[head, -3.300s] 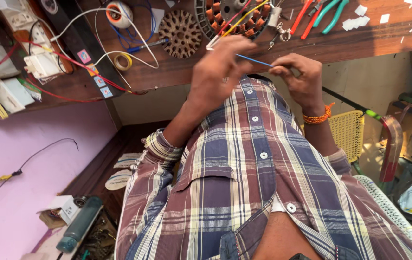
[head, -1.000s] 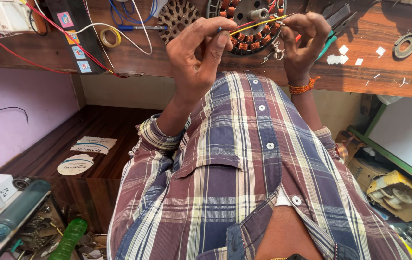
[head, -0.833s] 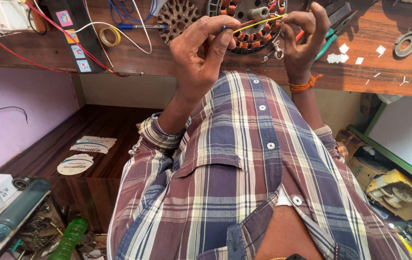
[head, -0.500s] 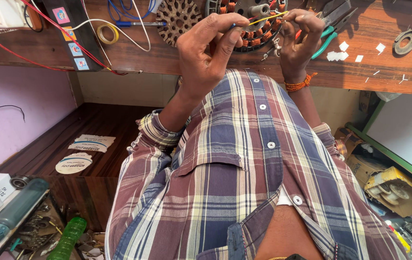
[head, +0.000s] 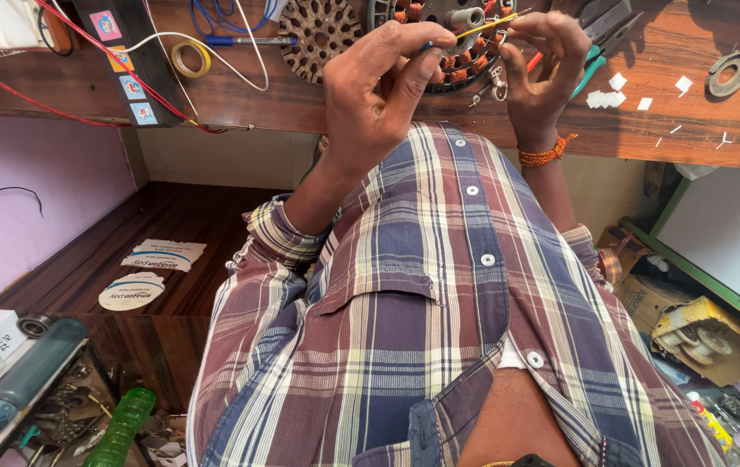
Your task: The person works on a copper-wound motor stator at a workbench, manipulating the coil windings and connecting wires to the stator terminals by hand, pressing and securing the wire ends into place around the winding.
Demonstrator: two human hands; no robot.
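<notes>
Both hands sit lower against the bench's near edge than a second ago. Left hand [head: 379, 95] and right hand [head: 543, 69] each pinch the yellow wire [head: 487, 26], stretched taut over the wound stator [head: 452, 43]; tensioning continues.

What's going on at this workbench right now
A person in a plaid shirt is holding a thin yellow wire stretched between both hands. The left hand pinches one end and the right hand pinches the other, just above a round motor stator with copper windings lying on the wooden bench. A perforated round metal disc, a roll of tape and green-handled pliers lie nearby, untouched.
</notes>
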